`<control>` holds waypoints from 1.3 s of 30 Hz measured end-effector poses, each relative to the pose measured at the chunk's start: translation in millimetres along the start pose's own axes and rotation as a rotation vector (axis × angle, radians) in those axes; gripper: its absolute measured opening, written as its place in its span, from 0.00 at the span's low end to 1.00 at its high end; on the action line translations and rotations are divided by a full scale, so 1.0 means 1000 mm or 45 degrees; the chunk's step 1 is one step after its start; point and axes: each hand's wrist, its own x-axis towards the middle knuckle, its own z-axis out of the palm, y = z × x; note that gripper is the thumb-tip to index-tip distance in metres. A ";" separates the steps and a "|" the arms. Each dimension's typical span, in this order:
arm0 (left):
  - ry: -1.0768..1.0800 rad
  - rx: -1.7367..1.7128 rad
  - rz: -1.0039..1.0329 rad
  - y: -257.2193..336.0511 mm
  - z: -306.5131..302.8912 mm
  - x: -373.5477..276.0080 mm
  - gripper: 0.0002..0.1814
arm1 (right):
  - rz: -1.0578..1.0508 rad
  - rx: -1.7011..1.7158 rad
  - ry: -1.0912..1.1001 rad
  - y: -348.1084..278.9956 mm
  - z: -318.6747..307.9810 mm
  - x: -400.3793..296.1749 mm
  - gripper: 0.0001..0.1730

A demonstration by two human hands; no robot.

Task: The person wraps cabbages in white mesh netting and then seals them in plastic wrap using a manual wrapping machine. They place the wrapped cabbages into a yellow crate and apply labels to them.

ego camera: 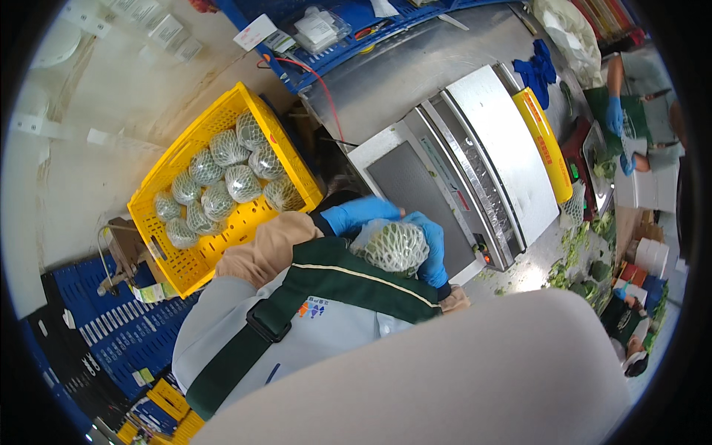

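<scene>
A round green vegetable, likely broccoli, in white foam netting and clear film is close to my chest. My right hand, in a blue glove, cups its right side. Across its upper left side lies my left hand, also blue-gloved and slightly blurred; its grip is partly hidden. Just beyond my hands stands a film-wrapping machine with a dark grey plate and a metal cover. To the left, a yellow plastic crate holds several netted, wrapped vegetables.
A blue crate with packets stands on the metal table. A blue cloth lies farther right. Green scraps litter the right side. Two co-workers are at the far right. Blue crates stand lower left.
</scene>
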 end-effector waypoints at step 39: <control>1.764 0.603 -0.518 -0.173 -0.203 -0.150 0.55 | 0.232 0.009 -0.112 0.043 0.066 0.085 0.23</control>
